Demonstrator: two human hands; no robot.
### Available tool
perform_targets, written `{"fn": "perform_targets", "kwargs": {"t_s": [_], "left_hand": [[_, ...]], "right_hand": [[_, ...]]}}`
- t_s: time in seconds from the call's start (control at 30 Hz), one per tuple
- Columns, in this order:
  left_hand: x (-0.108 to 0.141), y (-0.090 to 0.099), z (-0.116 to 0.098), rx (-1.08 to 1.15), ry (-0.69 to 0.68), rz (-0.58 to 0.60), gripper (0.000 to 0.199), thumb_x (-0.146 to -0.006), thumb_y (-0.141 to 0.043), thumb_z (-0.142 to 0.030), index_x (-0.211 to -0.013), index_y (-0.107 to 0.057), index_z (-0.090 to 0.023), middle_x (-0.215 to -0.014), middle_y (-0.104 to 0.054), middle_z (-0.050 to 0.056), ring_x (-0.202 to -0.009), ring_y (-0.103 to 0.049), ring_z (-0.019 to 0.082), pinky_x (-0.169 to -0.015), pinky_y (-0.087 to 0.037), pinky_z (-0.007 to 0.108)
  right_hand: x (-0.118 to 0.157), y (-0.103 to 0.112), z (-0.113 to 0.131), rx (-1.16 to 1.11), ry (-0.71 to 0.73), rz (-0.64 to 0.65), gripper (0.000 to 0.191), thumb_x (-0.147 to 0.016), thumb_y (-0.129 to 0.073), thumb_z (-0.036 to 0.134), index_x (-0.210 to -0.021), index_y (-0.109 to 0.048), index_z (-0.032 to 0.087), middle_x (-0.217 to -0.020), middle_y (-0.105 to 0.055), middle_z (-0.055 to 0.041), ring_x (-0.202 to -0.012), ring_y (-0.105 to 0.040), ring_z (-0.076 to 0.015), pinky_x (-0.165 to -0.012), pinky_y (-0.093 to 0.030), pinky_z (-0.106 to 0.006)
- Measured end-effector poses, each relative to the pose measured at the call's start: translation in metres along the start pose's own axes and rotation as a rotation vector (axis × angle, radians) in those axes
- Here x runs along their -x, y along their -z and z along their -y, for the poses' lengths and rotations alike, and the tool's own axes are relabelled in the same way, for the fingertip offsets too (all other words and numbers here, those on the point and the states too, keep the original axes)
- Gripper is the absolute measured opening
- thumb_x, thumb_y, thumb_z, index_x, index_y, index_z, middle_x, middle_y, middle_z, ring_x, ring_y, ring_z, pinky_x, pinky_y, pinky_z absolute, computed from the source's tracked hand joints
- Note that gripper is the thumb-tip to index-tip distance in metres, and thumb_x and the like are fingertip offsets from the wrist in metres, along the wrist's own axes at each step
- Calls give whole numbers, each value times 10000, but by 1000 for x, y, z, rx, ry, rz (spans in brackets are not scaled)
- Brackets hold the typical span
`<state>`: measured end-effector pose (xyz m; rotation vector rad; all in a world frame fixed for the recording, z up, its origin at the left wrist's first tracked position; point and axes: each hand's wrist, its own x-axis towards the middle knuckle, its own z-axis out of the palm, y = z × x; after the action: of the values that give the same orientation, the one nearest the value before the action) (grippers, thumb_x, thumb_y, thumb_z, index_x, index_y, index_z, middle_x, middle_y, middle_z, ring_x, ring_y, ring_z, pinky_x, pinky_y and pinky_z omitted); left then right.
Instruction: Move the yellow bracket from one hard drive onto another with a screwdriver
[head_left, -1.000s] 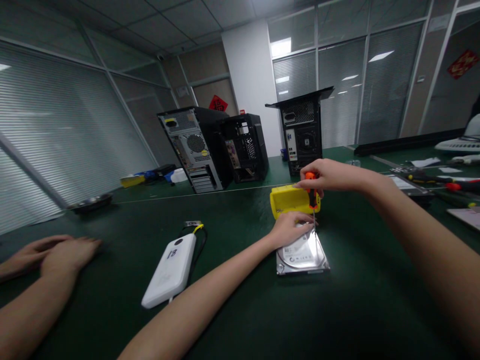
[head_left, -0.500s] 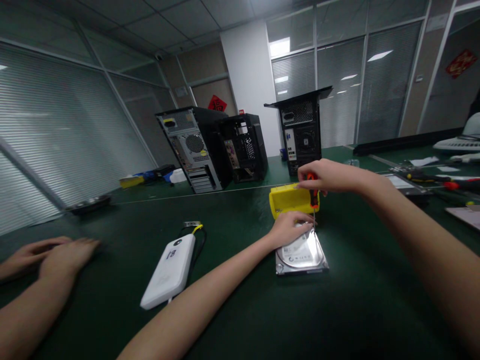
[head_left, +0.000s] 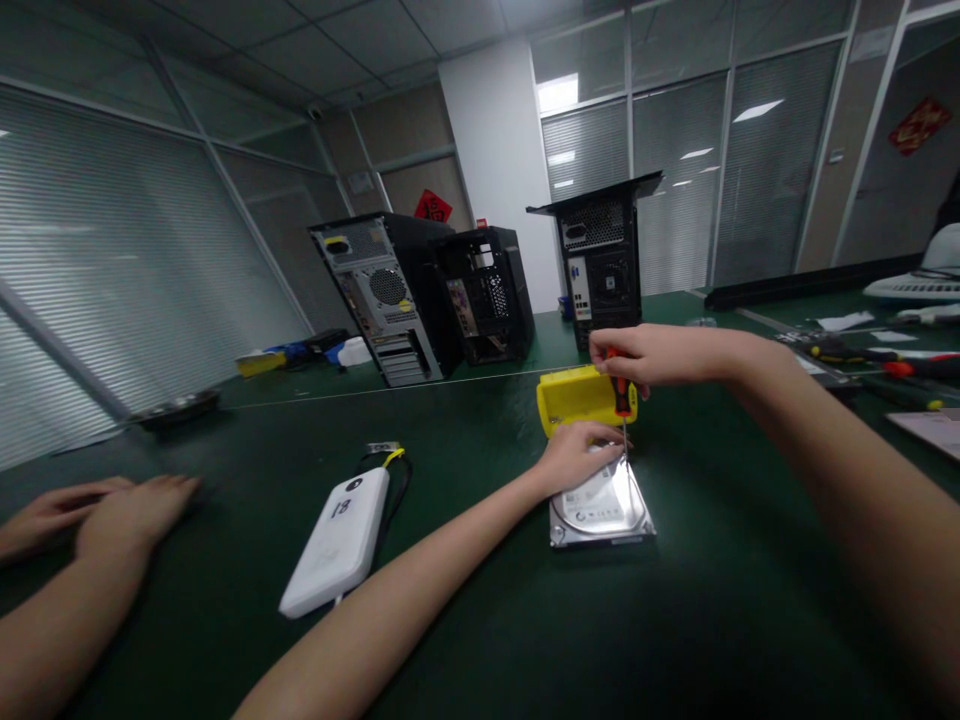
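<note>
A silver hard drive (head_left: 600,512) lies flat on the dark green table. Across its far left part rests my left hand (head_left: 576,458), fingers extended to the right and pressing on it. My right hand (head_left: 626,358) grips the handle of a red and black screwdriver (head_left: 622,395) from above. The screwdriver stands upright, its tip at the drive's far right corner, close to my left fingertips. Just behind the drive is an open yellow box (head_left: 574,397) with small bits inside, partly hidden by the screwdriver and my hands.
A white power bank (head_left: 337,540) marked 18, with a cable, lies left of my left forearm. Another person's hands (head_left: 127,515) rest at far left. Computer cases (head_left: 427,290) stand behind, another (head_left: 604,265) beyond the box. Tools (head_left: 862,355) lie at right.
My right hand has risen slightly and shifted a little on the screwdriver, showing more of its handle. My left hand stays on the drive.
</note>
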<state>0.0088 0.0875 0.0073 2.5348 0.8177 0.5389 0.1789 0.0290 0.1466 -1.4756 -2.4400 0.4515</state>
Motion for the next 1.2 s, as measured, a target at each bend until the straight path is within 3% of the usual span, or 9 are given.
{"fn": "perform_targets", "kwargs": {"t_s": [0.23,0.6,0.83,0.97,1.2], "left_hand": [[-1,0,1,23,-9,-4,277,-849,-504,-365,-1004,-680,-216,-1100,-667,15,-1046,-585,172,-941,-406,289],[-1,-1,0,25,-5,0,265,-850,-504,-354,-995,-682,-222,-1098,-668,10,-1044,-583,170,-949,-402,292],[0,0,1,23,-36,-11,257,-850,-506,-346,-981,-684,-215,-1085,-672,15,-1028,-589,168,-939,-405,284],[-1,1,0,16,-23,0,256,-851,-505,-348,-986,-682,-222,-1093,-669,9,-1040,-583,168,-946,-401,287],[-1,-1,3,3,-16,-11,281,-850,-501,-366,-1006,-678,-212,-1095,-668,21,-1035,-586,178,-941,-406,298]], "right_hand": [[-2,0,4,32,33,7,149,-890,-384,325,-878,-444,189,-799,-641,-67,-610,-618,-139,-515,-432,-212],[-3,-1,-1,167,-104,-62,232,-866,-417,402,-898,-498,186,-819,-653,-66,-488,-560,-108,-465,-376,-224],[-1,-1,-2,220,-143,-124,277,-851,-392,425,-945,-497,187,-833,-644,-90,-537,-560,-135,-484,-356,-244],[1,0,-2,171,-140,-89,228,-862,-364,355,-958,-480,184,-819,-642,-82,-478,-538,-114,-459,-364,-237],[1,1,4,92,-78,-21,235,-868,-420,394,-927,-496,179,-811,-639,-73,-478,-554,-102,-427,-401,-210]]}}
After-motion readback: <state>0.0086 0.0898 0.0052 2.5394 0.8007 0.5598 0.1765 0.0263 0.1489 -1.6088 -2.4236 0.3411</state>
